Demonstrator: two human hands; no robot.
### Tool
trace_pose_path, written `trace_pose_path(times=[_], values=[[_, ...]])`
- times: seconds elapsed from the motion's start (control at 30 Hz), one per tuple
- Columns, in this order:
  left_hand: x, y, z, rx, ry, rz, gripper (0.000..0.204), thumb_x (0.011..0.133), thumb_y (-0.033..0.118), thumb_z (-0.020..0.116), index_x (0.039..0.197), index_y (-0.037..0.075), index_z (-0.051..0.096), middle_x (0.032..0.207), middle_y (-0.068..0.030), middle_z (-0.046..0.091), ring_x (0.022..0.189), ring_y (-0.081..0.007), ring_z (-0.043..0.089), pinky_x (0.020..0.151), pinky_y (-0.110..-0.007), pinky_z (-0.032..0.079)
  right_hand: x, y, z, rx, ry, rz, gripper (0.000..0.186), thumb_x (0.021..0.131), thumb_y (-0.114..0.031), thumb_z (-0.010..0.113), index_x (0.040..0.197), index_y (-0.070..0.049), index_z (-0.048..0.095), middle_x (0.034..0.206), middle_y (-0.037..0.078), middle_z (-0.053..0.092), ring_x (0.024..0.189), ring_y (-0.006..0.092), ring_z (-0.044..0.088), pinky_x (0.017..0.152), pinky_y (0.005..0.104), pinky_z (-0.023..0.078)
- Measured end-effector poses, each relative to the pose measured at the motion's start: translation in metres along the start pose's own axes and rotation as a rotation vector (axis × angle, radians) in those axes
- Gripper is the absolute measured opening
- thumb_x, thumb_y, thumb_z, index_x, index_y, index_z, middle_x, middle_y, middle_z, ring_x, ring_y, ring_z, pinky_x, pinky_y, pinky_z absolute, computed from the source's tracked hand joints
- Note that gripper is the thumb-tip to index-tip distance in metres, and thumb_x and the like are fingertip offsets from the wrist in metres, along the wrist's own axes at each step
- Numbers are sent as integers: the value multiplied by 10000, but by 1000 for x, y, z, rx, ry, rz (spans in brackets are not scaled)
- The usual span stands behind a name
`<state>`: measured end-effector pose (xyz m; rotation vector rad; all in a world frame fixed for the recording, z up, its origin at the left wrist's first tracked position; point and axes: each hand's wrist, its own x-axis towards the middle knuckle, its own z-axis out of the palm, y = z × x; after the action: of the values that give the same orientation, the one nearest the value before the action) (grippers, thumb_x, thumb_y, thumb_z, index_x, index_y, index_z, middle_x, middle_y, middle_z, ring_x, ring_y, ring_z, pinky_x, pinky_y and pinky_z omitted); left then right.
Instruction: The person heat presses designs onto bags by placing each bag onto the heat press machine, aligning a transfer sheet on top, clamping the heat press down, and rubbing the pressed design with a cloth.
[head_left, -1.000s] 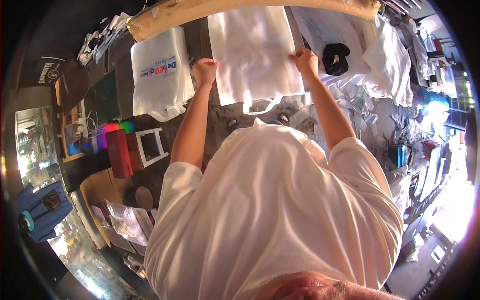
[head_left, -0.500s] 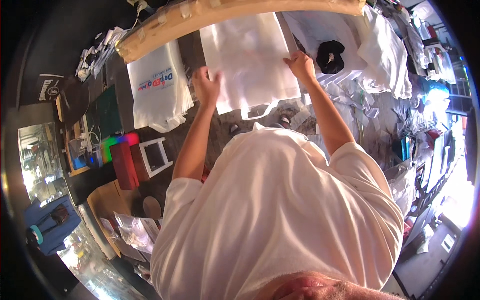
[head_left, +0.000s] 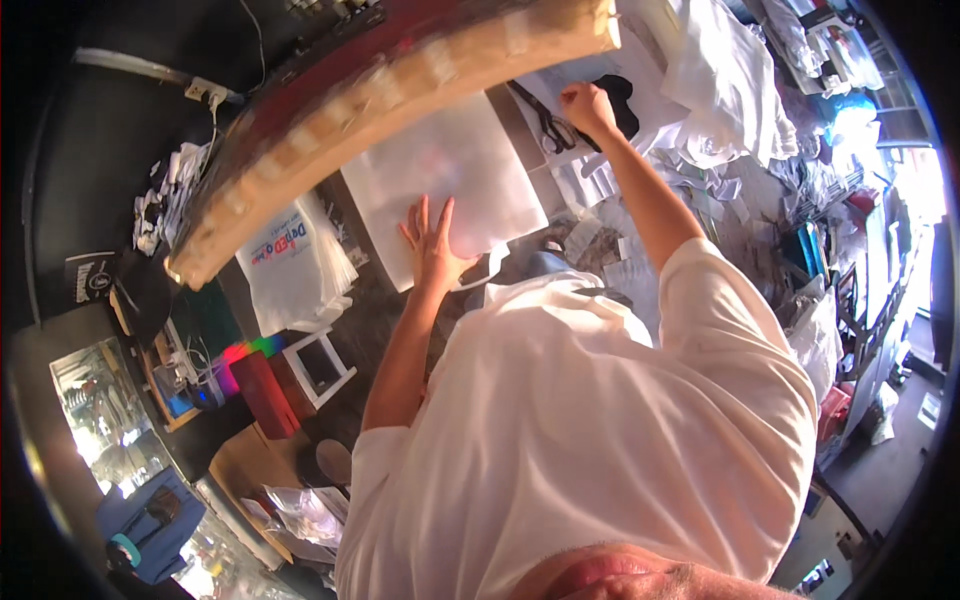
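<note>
The left hand [head_left: 437, 255] is resting spread on the bag [head_left: 462, 165], the right hand [head_left: 590, 108] sitting curled to its right, grip unclear.

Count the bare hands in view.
2: the left hand, spread on the white bag; the right hand, at the black item. No others show; any outside the view can't be counted.

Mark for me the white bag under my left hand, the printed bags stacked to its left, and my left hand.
White bag [head_left: 465, 165]: head view, middle of its upper face.
Stacked printed bags [head_left: 287, 285]: head view, top bag, below the print.
Left hand [head_left: 435, 253]: head view, back of the hand.
</note>
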<state>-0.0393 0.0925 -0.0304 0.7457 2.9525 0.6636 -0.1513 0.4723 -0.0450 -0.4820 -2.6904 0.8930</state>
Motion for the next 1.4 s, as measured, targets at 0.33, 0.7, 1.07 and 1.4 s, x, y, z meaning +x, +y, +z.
trace_pose_path(times=[0.33, 0.7, 1.07, 1.4], values=[[14, 24, -16, 76, -122, -76, 1165, 499, 300, 950, 1499, 191, 362, 1570, -180, 252, 1439, -423, 261, 1133, -700, 191, 127, 97, 40, -300, -110, -28, 818, 762, -413, 791, 1446, -120, 451, 1525, 114, 400, 1388, 378, 367, 1108, 480, 380], [14, 25, -27, -38, -261, -133, 1212, 503, 302, 956, 1530, 199, 320, 1612, -186, 173, 1463, -439, 206, 1152, -669, 189, 154, 109, 32, -484, -445, -70, 834, 787, -480, 760, 1500, -242, 398, 1509, 112, 416, 1370, 360, 407, 1089, 528, 389], [12, 26, -25, -19, -243, -47, 1220, 508, 324, 953, 1535, 179, 311, 1608, -201, 172, 1465, -438, 190, 1162, -647, 183, 173, 92, 24, -349, -163, 359, 864, 688, -627, 793, 1337, -114, 542, 1407, 154, 464, 1323, 367, 406, 1031, 501, 430], [9, 22, -29, -137, -237, -76, 1233, 501, 344, 952, 1535, 156, 308, 1589, -215, 206, 1453, -453, 199, 1165, -631, 177, 189, 137, 45, 114, 151, 296, 387, 786, -388, 758, 1093, -153, 732, 1042, 99, 735, 984, 293, 697, 847, 369, 549]])
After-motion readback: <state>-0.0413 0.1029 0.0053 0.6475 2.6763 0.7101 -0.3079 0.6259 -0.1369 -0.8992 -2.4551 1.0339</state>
